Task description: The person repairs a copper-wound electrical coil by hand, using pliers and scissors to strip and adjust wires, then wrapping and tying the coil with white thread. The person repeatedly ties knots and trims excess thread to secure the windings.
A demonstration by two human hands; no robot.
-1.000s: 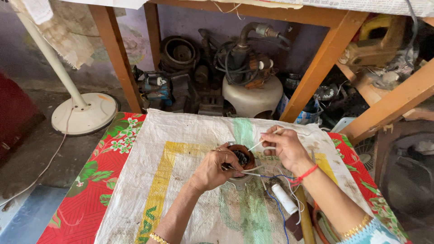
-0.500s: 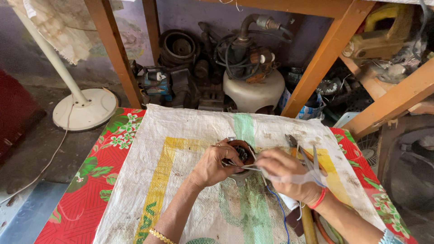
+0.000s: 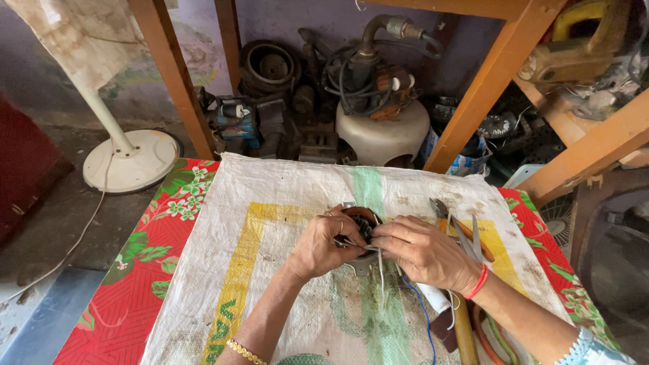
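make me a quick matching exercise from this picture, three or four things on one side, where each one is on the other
Things:
1. fan base
2. pliers
3. small motor
4. woven sack

Places:
a. spread over the red flowered cloth
b. between the left hand and right hand
c. on the floor, far left
d. on the sack, beyond the right hand

Pairs: 1-c, 2-d, 3-b, 4-a

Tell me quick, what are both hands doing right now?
Left hand: closed around the small round motor part.
Right hand: fingers pinched at the same part, beside its thin wires.
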